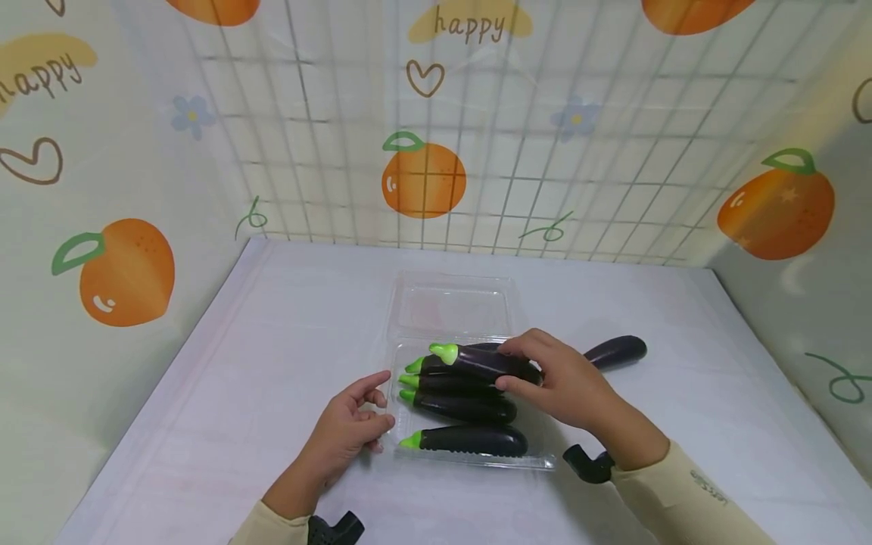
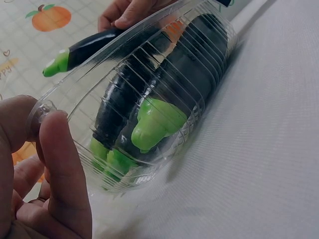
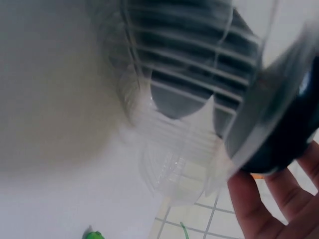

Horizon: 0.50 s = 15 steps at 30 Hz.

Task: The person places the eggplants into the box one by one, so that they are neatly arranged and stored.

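The gripped eggplant (image 1: 484,363) lies across the top of the others, its green stem end pointing left, away from the right hand (image 1: 565,378), whose thumb and fingers pinch its far end; whether it touches those beneath cannot be told. Below and nearer the person than this grip, more eggplants (image 1: 466,409) lie side by side in a clear plastic container (image 1: 543,461), stems also leftward. Left of the grip, the left hand (image 1: 350,428) sets its index finger and thumb, spread apart, against the container's rim. Beyond the grip stands the opened lid (image 1: 453,303); to its right, a loose eggplant (image 1: 618,352) rests on the white table (image 1: 306,325).
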Each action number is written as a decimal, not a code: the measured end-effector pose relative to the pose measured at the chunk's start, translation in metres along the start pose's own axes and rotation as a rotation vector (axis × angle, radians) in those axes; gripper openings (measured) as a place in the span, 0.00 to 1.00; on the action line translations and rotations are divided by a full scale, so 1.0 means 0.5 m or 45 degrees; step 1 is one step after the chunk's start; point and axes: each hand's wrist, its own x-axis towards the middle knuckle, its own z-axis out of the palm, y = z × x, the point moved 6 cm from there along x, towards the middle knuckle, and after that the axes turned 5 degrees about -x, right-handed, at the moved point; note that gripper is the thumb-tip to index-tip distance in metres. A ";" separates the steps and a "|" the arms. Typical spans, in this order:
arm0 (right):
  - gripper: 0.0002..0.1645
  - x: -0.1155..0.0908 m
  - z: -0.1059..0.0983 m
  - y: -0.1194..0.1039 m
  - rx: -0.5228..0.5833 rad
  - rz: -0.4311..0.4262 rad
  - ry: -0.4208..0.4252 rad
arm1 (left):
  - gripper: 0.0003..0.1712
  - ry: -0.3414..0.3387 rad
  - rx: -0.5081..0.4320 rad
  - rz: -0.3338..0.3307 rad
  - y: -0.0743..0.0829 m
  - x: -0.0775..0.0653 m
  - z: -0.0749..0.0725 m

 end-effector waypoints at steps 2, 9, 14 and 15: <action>0.27 0.001 0.002 -0.004 -0.055 -0.011 0.003 | 0.39 0.000 -0.003 -0.003 -0.001 0.000 0.000; 0.30 0.003 0.009 -0.017 -0.189 -0.063 0.014 | 0.39 -0.004 -0.014 -0.012 -0.006 0.000 -0.001; 0.30 0.003 0.010 -0.025 -0.264 -0.124 0.081 | 0.40 -0.012 -0.016 0.000 -0.002 0.000 0.000; 0.30 0.003 0.009 -0.025 -0.270 -0.131 0.093 | 0.40 -0.014 -0.015 0.002 -0.002 0.000 0.000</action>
